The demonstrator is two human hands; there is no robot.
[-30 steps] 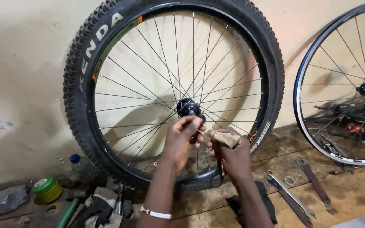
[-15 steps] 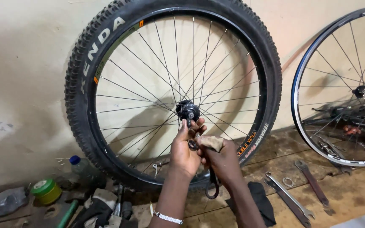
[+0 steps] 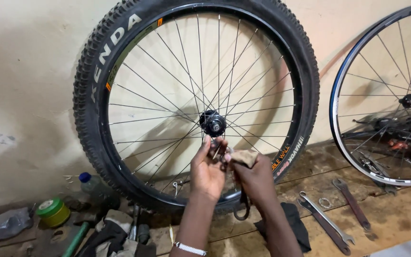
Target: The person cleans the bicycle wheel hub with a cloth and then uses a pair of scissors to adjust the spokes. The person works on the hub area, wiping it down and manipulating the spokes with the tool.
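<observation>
A knobby black bicycle wheel (image 3: 96, 85) leans upright against the beige wall, its black hub (image 3: 213, 123) at the centre of the spokes. Just below the hub my left hand (image 3: 206, 169) pinches a small metal part with its fingertips. My right hand (image 3: 255, 177) is beside it, closed on a small brown rag (image 3: 245, 157), and the two hands touch over the part. A thin dark loop (image 3: 241, 209) hangs below my right hand.
A second wheel (image 3: 357, 157) with a blue-edged rim and a cassette stands at the right. Several spanners (image 3: 327, 220) lie on the wooden floor boards, with a black cloth (image 3: 295, 223). At the lower left are a green tape roll (image 3: 52, 211), a small bottle (image 3: 89, 182) and scattered tools.
Both hands have sunk a little below the hub and drawn closer together. The view has shifted slightly to the left.
</observation>
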